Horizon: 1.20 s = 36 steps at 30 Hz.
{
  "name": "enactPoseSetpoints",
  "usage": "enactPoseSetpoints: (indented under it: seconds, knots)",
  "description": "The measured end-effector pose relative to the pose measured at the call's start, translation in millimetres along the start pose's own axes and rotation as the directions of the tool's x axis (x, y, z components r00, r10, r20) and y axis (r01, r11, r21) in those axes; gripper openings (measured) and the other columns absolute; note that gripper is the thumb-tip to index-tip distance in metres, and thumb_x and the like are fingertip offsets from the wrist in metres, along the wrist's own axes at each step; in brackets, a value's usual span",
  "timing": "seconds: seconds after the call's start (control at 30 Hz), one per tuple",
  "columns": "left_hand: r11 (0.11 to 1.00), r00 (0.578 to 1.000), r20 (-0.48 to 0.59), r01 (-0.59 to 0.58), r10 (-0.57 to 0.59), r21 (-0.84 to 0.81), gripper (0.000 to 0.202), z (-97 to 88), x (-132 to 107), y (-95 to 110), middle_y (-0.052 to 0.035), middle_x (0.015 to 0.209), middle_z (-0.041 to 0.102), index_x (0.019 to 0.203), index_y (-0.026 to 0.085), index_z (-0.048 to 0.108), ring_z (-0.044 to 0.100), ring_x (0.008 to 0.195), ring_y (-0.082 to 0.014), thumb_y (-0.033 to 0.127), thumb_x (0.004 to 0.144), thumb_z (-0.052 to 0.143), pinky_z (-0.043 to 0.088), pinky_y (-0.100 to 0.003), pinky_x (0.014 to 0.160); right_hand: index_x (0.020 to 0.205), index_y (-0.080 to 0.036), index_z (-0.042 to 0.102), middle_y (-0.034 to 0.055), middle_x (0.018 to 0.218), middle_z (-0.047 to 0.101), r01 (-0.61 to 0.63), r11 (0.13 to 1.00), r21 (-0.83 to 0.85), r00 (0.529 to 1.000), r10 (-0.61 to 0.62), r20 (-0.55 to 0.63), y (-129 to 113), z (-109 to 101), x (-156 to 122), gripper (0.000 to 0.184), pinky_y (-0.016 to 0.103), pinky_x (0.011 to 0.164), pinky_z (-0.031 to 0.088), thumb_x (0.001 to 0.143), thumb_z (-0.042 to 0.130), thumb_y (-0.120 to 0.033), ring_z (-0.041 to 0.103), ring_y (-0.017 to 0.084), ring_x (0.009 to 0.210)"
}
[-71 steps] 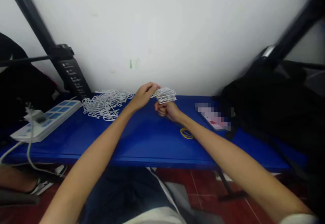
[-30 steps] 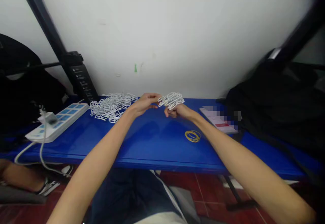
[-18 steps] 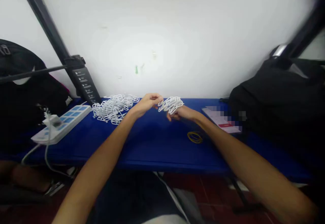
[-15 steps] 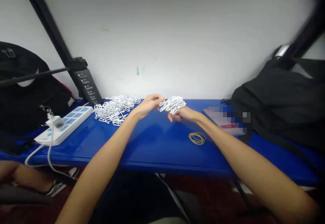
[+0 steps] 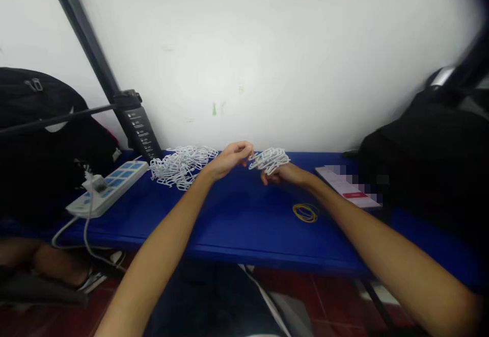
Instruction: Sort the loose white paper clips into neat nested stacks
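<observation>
A bundle of bent white wire hooks (image 5: 272,160) is gripped in my right hand (image 5: 283,173), the hooks lying across the top of its curled fingers. Close to the bundle's left end is my left hand (image 5: 234,157), thumb and fingertips pinched together. Whatever sits in that pinch is too small to make out. To the left of my left forearm lies a loose, tangled pile of the same white wire hooks (image 5: 179,167). Several yellow rubber bands (image 5: 305,213) rest on the blue table (image 5: 244,225), below my right wrist.
A white power strip (image 5: 109,189) with a plug and cable lies at the left, beside a dark bottle (image 5: 142,130). Black bags (image 5: 42,138) stand at both sides. A flat booklet (image 5: 346,186) is right of my right arm. A person's leg (image 5: 57,265) shows below left.
The whole view has shifted, so everything appears slightly farther right. My right hand still grips the bundle; my left fingertips stay pinched beside its left end.
</observation>
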<state>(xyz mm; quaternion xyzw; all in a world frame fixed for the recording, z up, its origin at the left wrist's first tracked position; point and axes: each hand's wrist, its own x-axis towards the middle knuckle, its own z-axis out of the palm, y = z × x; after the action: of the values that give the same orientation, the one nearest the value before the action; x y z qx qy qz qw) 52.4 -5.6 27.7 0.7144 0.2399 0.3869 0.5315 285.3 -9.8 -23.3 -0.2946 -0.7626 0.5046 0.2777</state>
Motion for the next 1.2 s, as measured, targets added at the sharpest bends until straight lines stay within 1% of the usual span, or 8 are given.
enactPoseSetpoints:
  seconds: [0.23, 0.37, 0.5, 0.67, 0.77, 0.87, 1.07, 1.2]
  knots:
    - [0.953, 0.986, -0.150, 0.019, -0.067, -0.302, 0.044, 10.5, 6.4, -18.0, -0.0037, 0.095, 0.066, 0.091, 0.015, 0.066, 0.062, 0.084, -0.0134, 0.048, 0.077, 0.090, 0.049, -0.025, 0.073, 0.067, -0.016, 0.067, -0.0090, 0.042, 0.024, -0.012, 0.980, 0.201, 1.000, 0.012, 0.001, 3.0, -2.6, 3.3, 0.018, 0.028, 0.044, 0.021, 0.069, 0.056, -0.030, 0.017, 0.010, 0.040]
    - [0.901, 0.979, -0.188, -0.005, -0.085, -0.434, 0.043, 22.2, 8.8, -25.2, 0.0026, 0.081, 0.056, 0.086, 0.017, 0.061, 0.052, 0.071, -0.0090, 0.043, 0.075, 0.092, 0.044, -0.022, 0.066, 0.068, -0.017, 0.066, -0.0089, 0.042, 0.024, -0.009, 0.962, 0.274, 1.000, 0.010, -0.001, 3.9, 1.8, 4.3, 0.016, 0.028, 0.044, 0.023, 0.071, 0.057, -0.030, 0.018, 0.010, 0.040]
    - [0.881, 0.986, -0.144, 0.001, -0.078, -0.473, 0.042, 26.9, 7.8, -24.3, 0.0047, 0.076, 0.049, 0.083, 0.018, 0.055, 0.042, 0.060, -0.0068, 0.037, 0.077, 0.091, 0.036, -0.021, 0.057, 0.068, -0.017, 0.066, -0.0089, 0.041, 0.024, -0.005, 0.950, 0.311, 0.999, 0.014, -0.029, 6.5, 1.7, 5.8, 0.014, 0.027, 0.045, 0.023, 0.069, 0.057, -0.029, 0.018, 0.011, 0.040]
    - [0.951, 0.973, -0.230, -0.075, 0.004, -0.300, 0.034, 27.2, 8.5, -20.3, 0.0041, 0.079, 0.053, 0.087, 0.019, 0.055, 0.036, 0.054, -0.0050, 0.039, 0.087, 0.082, 0.030, -0.022, 0.053, 0.068, -0.017, 0.066, -0.0091, 0.039, 0.024, -0.008, 0.953, 0.304, 0.996, 0.036, -0.087, 12.7, -6.6, 8.3, 0.015, 0.027, 0.044, 0.018, 0.068, 0.059, -0.030, 0.015, 0.010, 0.039]
    - [0.992, 0.938, -0.337, -0.109, 0.082, -0.062, 0.036, 27.6, 10.2, -18.6, 0.0028, 0.077, 0.056, 0.087, 0.018, 0.058, 0.041, 0.056, -0.0067, 0.048, 0.091, 0.077, 0.031, -0.023, 0.053, 0.067, -0.017, 0.066, -0.0088, 0.039, 0.025, -0.019, 0.961, 0.277, 0.992, 0.052, -0.112, 17.0, -10.1, 9.5, 0.016, 0.028, 0.043, 0.017, 0.069, 0.058, -0.031, 0.015, 0.010, 0.038]
    - [0.992, 0.896, -0.424, -0.112, 0.129, 0.063, 0.039, 27.5, 11.5, -16.9, 0.0010, 0.080, 0.060, 0.090, 0.018, 0.061, 0.044, 0.060, -0.0081, 0.054, 0.092, 0.074, 0.033, -0.024, 0.056, 0.065, -0.017, 0.066, -0.0081, 0.039, 0.027, -0.029, 0.970, 0.243, 0.990, 0.061, -0.124, 20.0, -9.9, 10.0, 0.017, 0.028, 0.044, 0.018, 0.069, 0.058, -0.031, 0.017, 0.010, 0.040]
    - [0.974, 0.917, -0.331, -0.201, 0.223, 0.101, 0.044, 27.2, 11.9, -10.4, 0.0003, 0.079, 0.064, 0.091, 0.018, 0.061, 0.048, 0.062, -0.0095, 0.060, 0.092, 0.072, 0.038, -0.025, 0.061, 0.066, -0.017, 0.068, -0.0084, 0.039, 0.030, -0.034, 0.984, 0.175, 0.980, 0.067, -0.189, 18.1, -4.4, 9.8, 0.016, 0.027, 0.044, 0.019, 0.068, 0.059, -0.030, 0.021, 0.009, 0.039]
    - [0.969, 0.923, -0.301, -0.207, 0.238, 0.134, 0.042, 28.6, 10.2, -7.7, -0.0011, 0.080, 0.068, 0.094, 0.019, 0.059, 0.055, 0.067, -0.0110, 0.060, 0.096, 0.069, 0.042, -0.025, 0.066, 0.067, -0.017, 0.068, -0.0085, 0.039, 0.031, -0.036, 0.987, 0.156, 0.974, 0.070, -0.217, 17.5, -4.5, 9.6, 0.015, 0.027, 0.043, 0.017, 0.068, 0.058, -0.029, 0.020, 0.009, 0.038]
